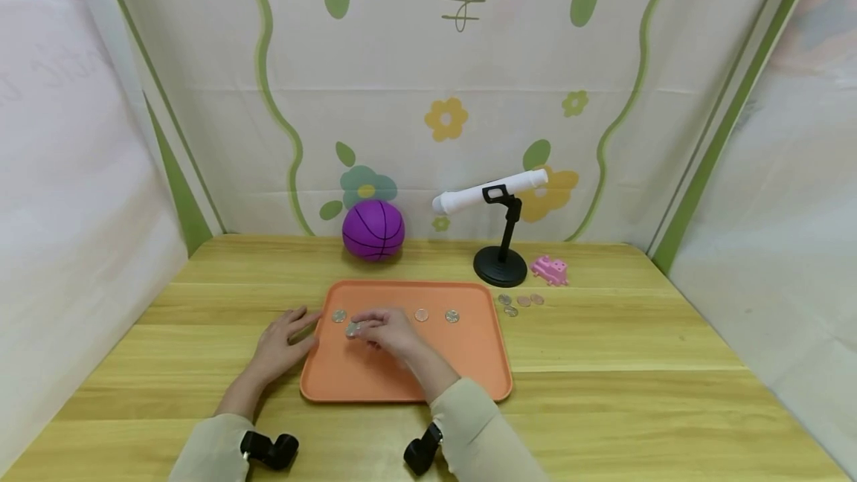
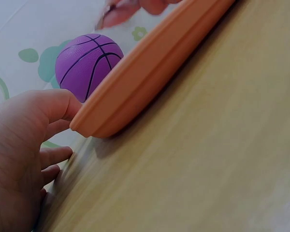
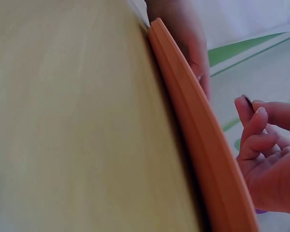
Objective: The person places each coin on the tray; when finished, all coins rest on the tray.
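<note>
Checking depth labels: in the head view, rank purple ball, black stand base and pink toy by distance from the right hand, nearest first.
From the right hand, over the orange tray:
1. Purple ball, behind the tray, slightly left.
2. Black stand base, back right of the tray.
3. Pink toy, farther right, beside the stand base.

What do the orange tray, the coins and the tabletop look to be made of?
Orange tray: probably moulded plastic, matte, with a smooth rounded rim and uniform colour. Coins: apparently metal, judging by their silvery glint; too small to say more. Tabletop: wood or wood-look laminate, with pale grain and plank seams and a light sheen.
</note>
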A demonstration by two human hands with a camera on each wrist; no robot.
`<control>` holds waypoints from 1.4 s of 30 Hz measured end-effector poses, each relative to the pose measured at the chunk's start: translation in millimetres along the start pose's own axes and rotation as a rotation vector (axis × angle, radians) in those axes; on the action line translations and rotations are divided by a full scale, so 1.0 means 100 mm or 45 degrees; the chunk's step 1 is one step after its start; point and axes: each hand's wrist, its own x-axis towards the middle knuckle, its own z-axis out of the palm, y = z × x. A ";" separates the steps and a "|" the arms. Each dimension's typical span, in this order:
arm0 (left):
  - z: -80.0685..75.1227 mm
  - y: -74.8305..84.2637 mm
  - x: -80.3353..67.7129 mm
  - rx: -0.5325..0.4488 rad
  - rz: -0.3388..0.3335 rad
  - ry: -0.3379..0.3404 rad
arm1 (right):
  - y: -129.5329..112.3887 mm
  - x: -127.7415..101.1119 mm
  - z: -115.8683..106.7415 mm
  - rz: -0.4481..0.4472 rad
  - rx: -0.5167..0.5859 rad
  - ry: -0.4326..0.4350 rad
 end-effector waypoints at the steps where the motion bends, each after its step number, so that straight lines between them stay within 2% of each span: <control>1: 0.00 0.00 0.00 -0.001 -0.001 0.000 | 0.01 0.01 0.03 0.017 -0.001 0.002; 9: -0.02 0.03 0.00 0.017 -0.002 0.009 | 0.08 0.04 0.18 0.112 -0.071 -0.014; 19: -0.02 0.04 0.01 0.018 -0.024 -0.004 | 0.07 0.03 0.29 0.076 -0.179 0.007; 23: -0.03 0.05 0.01 0.017 -0.010 0.009 | 0.06 0.04 0.32 0.088 -0.191 0.010; 33: -0.04 0.05 0.00 0.023 0.009 0.020 | 0.07 0.07 0.39 0.033 -0.345 0.078; 36: -0.04 0.04 0.01 0.030 0.007 0.018 | 0.07 0.06 0.38 0.014 -0.325 0.048; 42: -0.02 0.04 0.00 0.036 0.002 0.004 | 0.09 0.04 0.29 0.018 -0.187 -0.048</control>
